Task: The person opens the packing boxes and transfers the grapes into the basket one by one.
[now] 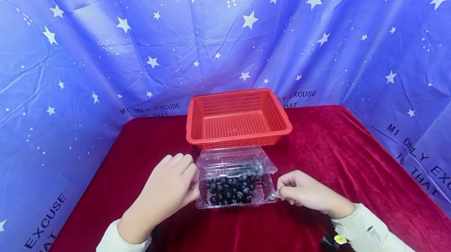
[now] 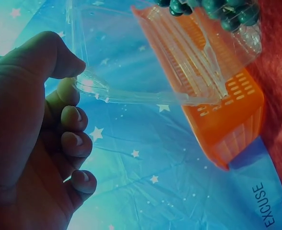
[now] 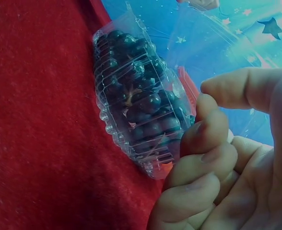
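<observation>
A clear plastic clamshell box (image 1: 262,201) holds a bunch of dark grapes (image 1: 229,194). Its lid (image 1: 225,161) stands raised and tilted over the back part of the grapes. From the left side, my left hand (image 1: 174,179) pinches a corner of the clear plastic (image 2: 95,86) between thumb and forefinger, the other fingers curled below. My right hand (image 1: 306,191) pinches at the box's front right corner, thumb and forefinger together. In the right wrist view, grapes (image 3: 143,103) and a stem show through the ribbed wall beside those fingers.
Right behind the box stands a red slotted plastic basket (image 1: 239,125) with nothing in it. A dark red velvety cloth (image 1: 327,146) covers the table. Blue star-patterned curtains (image 1: 211,29) hang at the back and both sides.
</observation>
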A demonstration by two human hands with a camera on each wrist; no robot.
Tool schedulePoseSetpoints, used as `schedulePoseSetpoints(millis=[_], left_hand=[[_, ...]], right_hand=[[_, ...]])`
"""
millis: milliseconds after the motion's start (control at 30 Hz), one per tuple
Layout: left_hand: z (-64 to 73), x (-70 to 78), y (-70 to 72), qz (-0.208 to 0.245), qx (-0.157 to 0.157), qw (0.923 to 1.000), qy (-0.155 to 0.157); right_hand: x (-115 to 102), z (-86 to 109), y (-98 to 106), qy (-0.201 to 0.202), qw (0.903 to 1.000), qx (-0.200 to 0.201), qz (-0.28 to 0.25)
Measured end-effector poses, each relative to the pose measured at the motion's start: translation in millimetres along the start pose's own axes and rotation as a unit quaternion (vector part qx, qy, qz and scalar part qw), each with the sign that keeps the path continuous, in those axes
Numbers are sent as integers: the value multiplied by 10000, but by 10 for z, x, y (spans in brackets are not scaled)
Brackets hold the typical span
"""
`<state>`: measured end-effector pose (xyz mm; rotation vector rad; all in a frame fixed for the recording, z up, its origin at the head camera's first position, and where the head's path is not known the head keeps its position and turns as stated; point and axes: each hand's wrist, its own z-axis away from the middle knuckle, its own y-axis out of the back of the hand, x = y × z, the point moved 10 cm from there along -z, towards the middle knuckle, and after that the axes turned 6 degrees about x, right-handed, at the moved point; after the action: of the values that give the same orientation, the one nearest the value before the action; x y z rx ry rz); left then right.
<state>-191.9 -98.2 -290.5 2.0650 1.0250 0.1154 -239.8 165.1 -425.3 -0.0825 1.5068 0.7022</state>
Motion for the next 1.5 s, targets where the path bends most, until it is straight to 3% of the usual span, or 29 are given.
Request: schedulePoseSetpoints(millis=[767, 1500], left_hand=[[-178, -191, 27, -127, 14, 9992, 383], [-382, -391, 16, 97, 275, 9950, 959]], right_hand=[[-437, -192, 166, 748, 9914, 436, 985], [-740, -417, 301, 616, 9778, 1195, 1608]])
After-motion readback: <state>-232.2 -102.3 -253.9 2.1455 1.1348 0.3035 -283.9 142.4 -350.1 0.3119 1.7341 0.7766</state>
